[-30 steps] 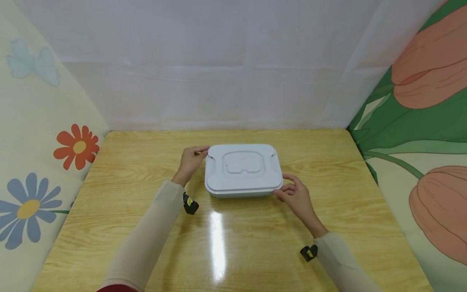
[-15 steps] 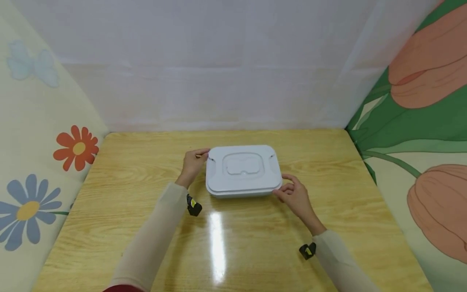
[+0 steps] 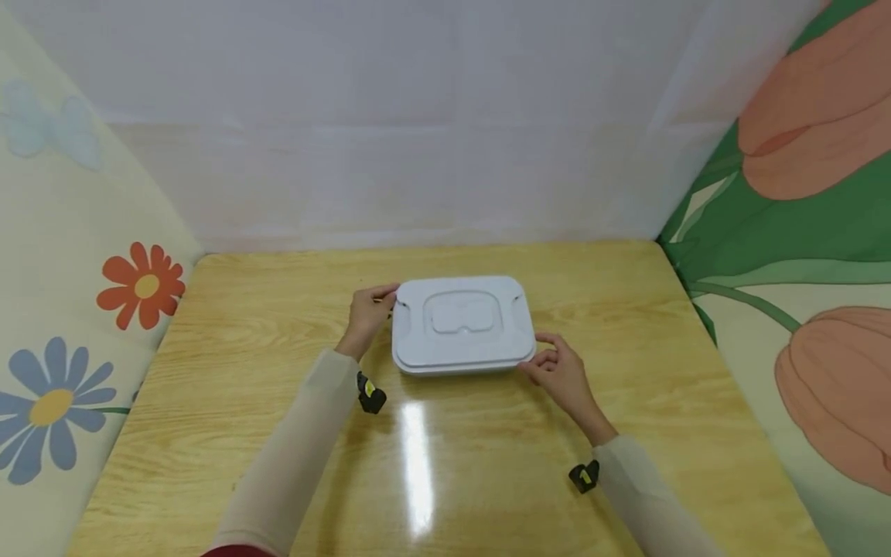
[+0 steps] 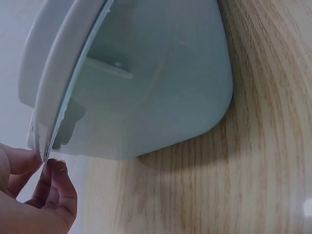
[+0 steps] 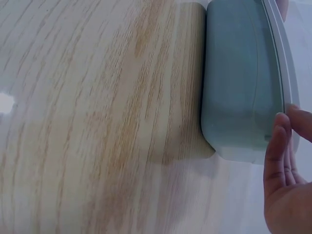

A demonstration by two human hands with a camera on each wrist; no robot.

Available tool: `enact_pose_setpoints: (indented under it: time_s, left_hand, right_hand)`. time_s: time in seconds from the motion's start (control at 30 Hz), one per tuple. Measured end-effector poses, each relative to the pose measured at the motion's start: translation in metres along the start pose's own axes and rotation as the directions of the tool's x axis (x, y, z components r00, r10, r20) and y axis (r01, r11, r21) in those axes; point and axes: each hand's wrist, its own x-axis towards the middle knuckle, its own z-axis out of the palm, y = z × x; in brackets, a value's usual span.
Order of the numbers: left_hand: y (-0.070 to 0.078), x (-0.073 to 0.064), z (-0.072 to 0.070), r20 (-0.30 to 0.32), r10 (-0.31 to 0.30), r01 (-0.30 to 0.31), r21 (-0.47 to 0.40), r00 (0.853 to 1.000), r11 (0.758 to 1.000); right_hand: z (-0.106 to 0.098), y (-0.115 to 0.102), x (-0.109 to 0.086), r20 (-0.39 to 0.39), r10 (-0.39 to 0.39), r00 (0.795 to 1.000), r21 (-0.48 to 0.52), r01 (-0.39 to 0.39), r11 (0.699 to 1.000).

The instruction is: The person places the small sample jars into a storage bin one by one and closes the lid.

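Note:
A lidded plastic food container (image 5: pixel 234 83) stands on the wooden table, with a pale green, see-through body. Its white lid (image 3: pixel 465 317) has rounded corners and a raised panel in the middle. At the lid's back left corner my left hand (image 3: pixel 368 315) pinches the rim; in the left wrist view the thumb and fingertips meet at the edge (image 4: pixel 45 146). My right hand (image 3: pixel 562 375) pinches the front right corner, thumb on the lid and fingers under its rim, as the right wrist view shows. The contents are hidden in the head view.
The wooden tabletop (image 3: pixel 473 464) reaches back to a white cloth backdrop (image 3: pixel 431 155). Flower-printed panels (image 3: pixel 766 371) flank the table on both sides. Small black devices (image 3: pixel 371 393) sit at both wrists.
My left wrist has shifted slightly to the right, its fingers still at the lid's corner. The right hand keeps its grip. The head view has tilted a little.

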Motion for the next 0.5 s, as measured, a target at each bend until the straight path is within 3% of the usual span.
enact_pose_setpoints:
  time_s: [0.5]
  left_hand:
    - [0.001,-0.0009,-0.0022,-0.01,0.01,-0.01,-0.008,1.0,1.0]
  right_hand:
    - [-0.0002,0.0,0.0015,-0.006,-0.018,1.0,-0.043,0.017,0.999]
